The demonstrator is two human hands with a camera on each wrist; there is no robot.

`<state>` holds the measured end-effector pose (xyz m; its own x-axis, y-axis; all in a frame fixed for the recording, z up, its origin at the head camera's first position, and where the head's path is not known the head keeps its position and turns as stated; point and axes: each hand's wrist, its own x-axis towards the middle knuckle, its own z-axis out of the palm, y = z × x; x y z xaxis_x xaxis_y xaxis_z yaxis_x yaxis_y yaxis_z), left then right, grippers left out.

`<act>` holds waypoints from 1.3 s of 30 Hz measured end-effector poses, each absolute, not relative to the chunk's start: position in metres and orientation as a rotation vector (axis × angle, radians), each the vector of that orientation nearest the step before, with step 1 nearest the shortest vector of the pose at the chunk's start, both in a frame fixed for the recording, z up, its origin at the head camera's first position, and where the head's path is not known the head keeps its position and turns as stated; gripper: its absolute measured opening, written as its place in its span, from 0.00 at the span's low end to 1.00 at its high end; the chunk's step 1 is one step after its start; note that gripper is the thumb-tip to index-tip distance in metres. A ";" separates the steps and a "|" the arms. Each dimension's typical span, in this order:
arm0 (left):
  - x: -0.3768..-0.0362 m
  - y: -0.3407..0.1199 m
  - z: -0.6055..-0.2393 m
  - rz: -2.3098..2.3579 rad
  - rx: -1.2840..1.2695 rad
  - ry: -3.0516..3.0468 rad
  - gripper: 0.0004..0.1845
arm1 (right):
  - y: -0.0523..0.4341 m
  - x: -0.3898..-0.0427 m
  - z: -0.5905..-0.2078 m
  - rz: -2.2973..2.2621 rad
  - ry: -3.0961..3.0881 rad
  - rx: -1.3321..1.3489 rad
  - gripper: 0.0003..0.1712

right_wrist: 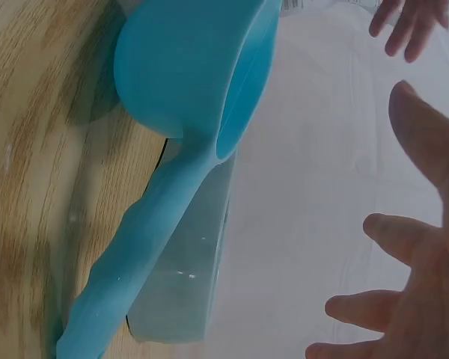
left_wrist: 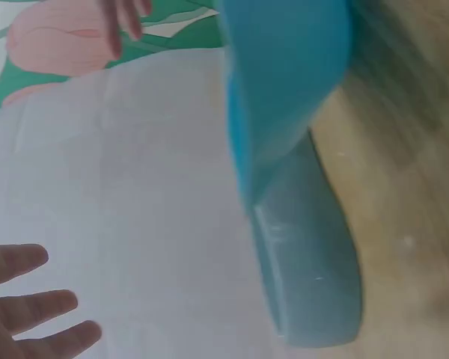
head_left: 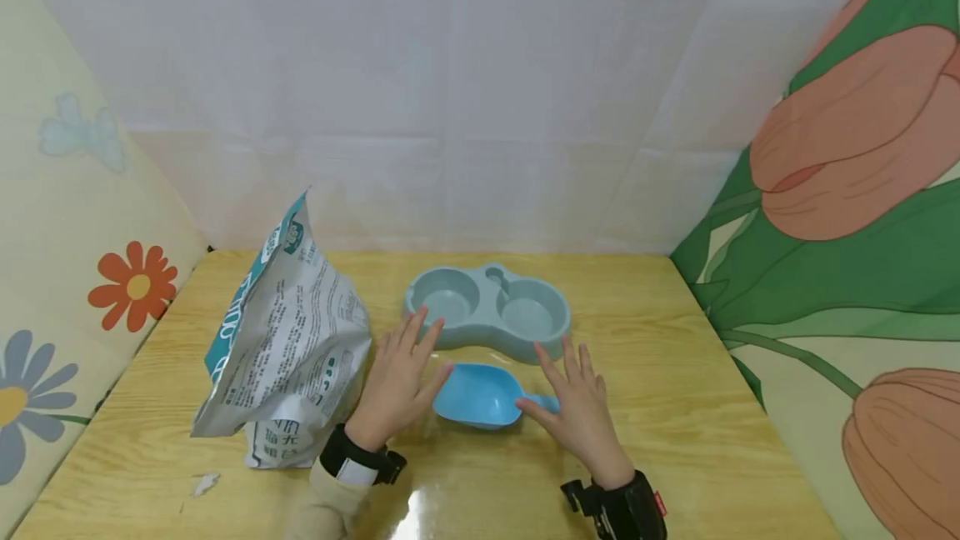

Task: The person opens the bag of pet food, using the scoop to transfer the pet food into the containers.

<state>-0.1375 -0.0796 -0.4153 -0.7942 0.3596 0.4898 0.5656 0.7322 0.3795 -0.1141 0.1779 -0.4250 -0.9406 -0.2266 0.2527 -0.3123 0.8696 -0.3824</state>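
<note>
Scoop point(head_left: 480, 394) lies on counter point(head_left: 675, 407) between both hands; left hand point(head_left: 397, 382) and right hand point(head_left: 577, 411) hover with spread fingers, each grip empty.

Feed bag point(head_left: 288, 348), grey double bowl point(head_left: 487, 307), table point(head_left: 675, 407)

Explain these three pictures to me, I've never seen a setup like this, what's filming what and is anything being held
No machine here: a person wears three cameras. The wide picture comes from the head, the two sideways close-ups from the wrists. On the wooden table lie a blue scoop, a grey-blue double pet bowl behind it, and a printed feed bag on the left. The left hand and the right hand hover open on either side of the scoop, fingers spread. Neither holds anything. The right thumb is near the scoop's handle; contact is unclear.
</note>
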 end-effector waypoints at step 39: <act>-0.065 -0.172 -0.296 -0.528 -0.344 -2.079 0.26 | 0.172 -0.115 -0.425 0.655 -2.830 0.460 0.42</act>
<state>-0.0652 -0.1724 -0.2963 -0.5269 0.0369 0.8491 0.4377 0.8682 0.2338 -0.1149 0.1717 -0.4255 -0.9316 -0.2537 0.2604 -0.3423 0.8534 -0.3931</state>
